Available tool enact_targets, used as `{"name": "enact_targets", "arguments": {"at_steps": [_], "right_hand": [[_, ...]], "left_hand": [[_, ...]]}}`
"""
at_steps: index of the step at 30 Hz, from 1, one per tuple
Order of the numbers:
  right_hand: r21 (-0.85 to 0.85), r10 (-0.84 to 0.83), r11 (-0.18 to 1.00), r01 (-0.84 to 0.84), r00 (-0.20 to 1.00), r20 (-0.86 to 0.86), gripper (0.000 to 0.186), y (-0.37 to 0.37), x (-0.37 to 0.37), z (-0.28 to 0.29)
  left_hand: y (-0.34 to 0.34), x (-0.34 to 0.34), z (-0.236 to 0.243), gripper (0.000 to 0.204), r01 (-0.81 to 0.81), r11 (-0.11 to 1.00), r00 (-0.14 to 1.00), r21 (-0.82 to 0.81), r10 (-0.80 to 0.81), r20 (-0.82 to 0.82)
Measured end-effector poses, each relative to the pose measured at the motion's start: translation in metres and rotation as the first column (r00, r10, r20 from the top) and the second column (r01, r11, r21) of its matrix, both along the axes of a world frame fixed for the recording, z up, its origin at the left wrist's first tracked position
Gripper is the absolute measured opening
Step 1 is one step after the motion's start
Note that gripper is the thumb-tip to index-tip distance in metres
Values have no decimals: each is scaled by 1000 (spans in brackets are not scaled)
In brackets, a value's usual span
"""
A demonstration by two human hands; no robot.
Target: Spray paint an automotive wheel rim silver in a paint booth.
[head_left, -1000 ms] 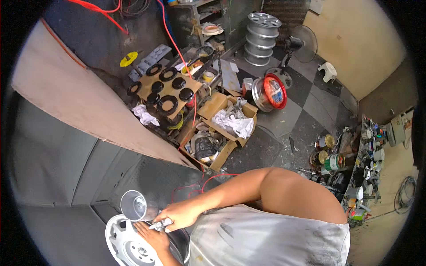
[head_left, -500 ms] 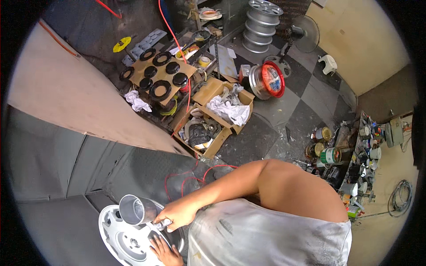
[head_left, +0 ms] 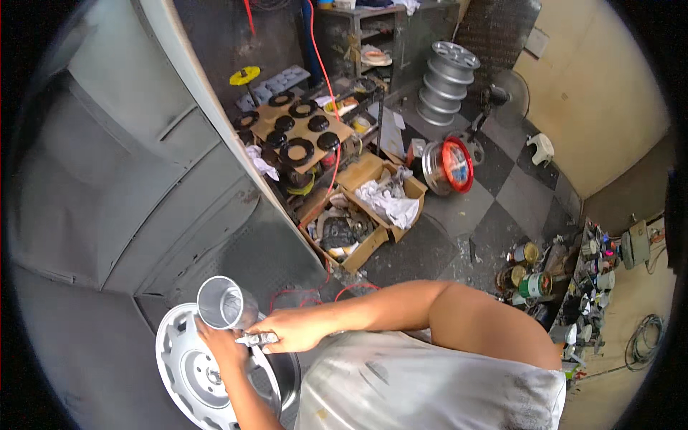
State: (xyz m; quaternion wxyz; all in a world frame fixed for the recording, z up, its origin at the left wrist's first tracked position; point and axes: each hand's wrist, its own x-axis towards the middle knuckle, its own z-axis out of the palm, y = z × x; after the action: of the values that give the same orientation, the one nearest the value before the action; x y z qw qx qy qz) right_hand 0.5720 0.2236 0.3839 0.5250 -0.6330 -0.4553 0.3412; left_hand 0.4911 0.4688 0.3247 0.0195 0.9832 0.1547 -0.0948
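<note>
My right hand [head_left: 290,331] is wrapped round the handle of a metal spray gun [head_left: 259,339]. A clear cup [head_left: 228,304], tilted, sits on top of the gun and has greyish residue inside. Below it lies a silver alloy wheel [head_left: 179,362], its spoked face turned up. My left hand [head_left: 224,350] reaches over the wheel, right beside the front of the gun and under the cup. Its fingertips are partly hidden by the cup, so I cannot tell whether they grip the gun or rest on the wheel.
Dark grey booth walls [head_left: 165,193] stand at the left. Beyond are a cardboard sheet [head_left: 315,140] with black round parts, open boxes [head_left: 373,247] with rags, a red-rimmed wheel [head_left: 459,166], stacked rims [head_left: 441,89] and a fan [head_left: 510,99]. Paint cans [head_left: 534,285] line the right; a red hose [head_left: 320,54] hangs down.
My left hand has moved from the wheel's near edge up to the front of the spray gun. The right hand keeps its hold on the gun. The view has shifted, showing more booth wall.
</note>
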Motion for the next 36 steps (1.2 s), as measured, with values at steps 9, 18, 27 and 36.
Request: {"name": "enact_targets", "arguments": {"at_steps": [9,18,27,36], "right_hand": [[-190,192,964,-188,981,4,54,42,-21,-14],[-269,655,656,-706,709,-262,53,129,-52,-25],[-162,753,537,-828,557,-351,50,212,-107,-27],[106,456,888,-448,886,-80,50,219,-114,-19]], "left_hand": [[-45,-134,18,69,246,937,969,-247,-245,35],[8,-260,-9,47,192,936,969,-296,-132,209],[38,-313,-20,74,-414,910,898,-19,411,155],[174,-252,-48,71,-663,749,725,5,640,254]]}}
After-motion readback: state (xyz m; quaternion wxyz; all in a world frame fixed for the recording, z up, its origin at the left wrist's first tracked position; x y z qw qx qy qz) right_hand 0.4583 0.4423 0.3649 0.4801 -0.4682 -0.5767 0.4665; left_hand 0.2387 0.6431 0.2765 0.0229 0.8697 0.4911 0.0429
